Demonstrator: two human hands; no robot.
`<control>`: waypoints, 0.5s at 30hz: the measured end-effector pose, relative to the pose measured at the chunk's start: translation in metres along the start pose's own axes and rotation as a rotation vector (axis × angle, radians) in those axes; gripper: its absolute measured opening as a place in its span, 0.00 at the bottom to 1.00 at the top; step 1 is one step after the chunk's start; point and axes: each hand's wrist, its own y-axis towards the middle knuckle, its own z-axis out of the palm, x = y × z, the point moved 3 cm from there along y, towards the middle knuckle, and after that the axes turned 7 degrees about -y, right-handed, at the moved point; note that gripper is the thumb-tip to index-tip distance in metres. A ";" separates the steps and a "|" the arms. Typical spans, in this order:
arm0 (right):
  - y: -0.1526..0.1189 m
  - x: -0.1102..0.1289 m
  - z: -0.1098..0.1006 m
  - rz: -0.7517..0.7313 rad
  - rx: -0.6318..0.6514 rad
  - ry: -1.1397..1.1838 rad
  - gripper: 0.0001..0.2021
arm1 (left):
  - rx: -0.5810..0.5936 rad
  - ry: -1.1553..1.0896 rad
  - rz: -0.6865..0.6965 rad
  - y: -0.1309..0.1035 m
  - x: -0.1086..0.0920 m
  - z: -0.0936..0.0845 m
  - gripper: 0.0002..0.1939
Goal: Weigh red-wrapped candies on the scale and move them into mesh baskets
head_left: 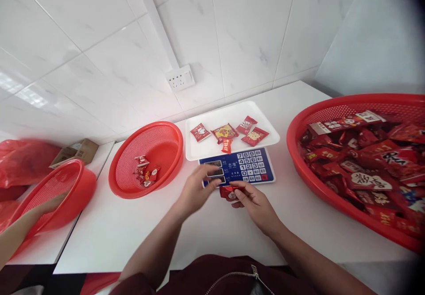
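My right hand [254, 202] pinches a small red wrapped packet [229, 192] just in front of the blue keypad [237, 167] of a scale. My left hand [199, 186] hovers over the keypad's left end, thumb and fingers apart, holding nothing. Behind the keypad, several red and yellow packets [225, 132] lie spread on the scale's white tray [193, 152]. A red perforated basket [179, 147] to the left holds a small heap of packets [146, 173]. On the right, a large red basket [294, 131] is filled with packets [372, 180].
At the far left, another person's arm [29, 220] reaches into a red basket [88, 184]. Beyond it are red bags [28, 160] and a cardboard box [75, 152]. A tiled wall with a socket [180, 78] rises behind the white table [133, 237].
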 end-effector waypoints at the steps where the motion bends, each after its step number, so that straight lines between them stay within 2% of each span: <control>1: 0.000 0.000 -0.002 0.003 -0.023 0.009 0.23 | -0.038 0.084 0.055 0.013 -0.005 -0.010 0.18; 2: -0.001 0.000 -0.003 0.010 -0.030 0.014 0.23 | -0.056 0.163 0.089 0.028 -0.008 -0.019 0.20; 4: -0.001 0.001 -0.004 0.011 -0.034 0.020 0.23 | -0.045 0.316 0.069 0.059 -0.008 -0.034 0.25; 7: -0.003 0.003 -0.004 -0.010 -0.042 0.026 0.23 | -0.011 0.496 -0.108 0.100 0.003 -0.044 0.30; 10: -0.004 0.004 -0.003 -0.019 -0.040 0.025 0.23 | 0.033 0.536 -0.135 0.128 0.010 -0.036 0.29; 15: -0.003 0.006 -0.001 -0.016 -0.032 0.016 0.23 | 0.130 0.524 0.026 0.144 -0.004 -0.007 0.29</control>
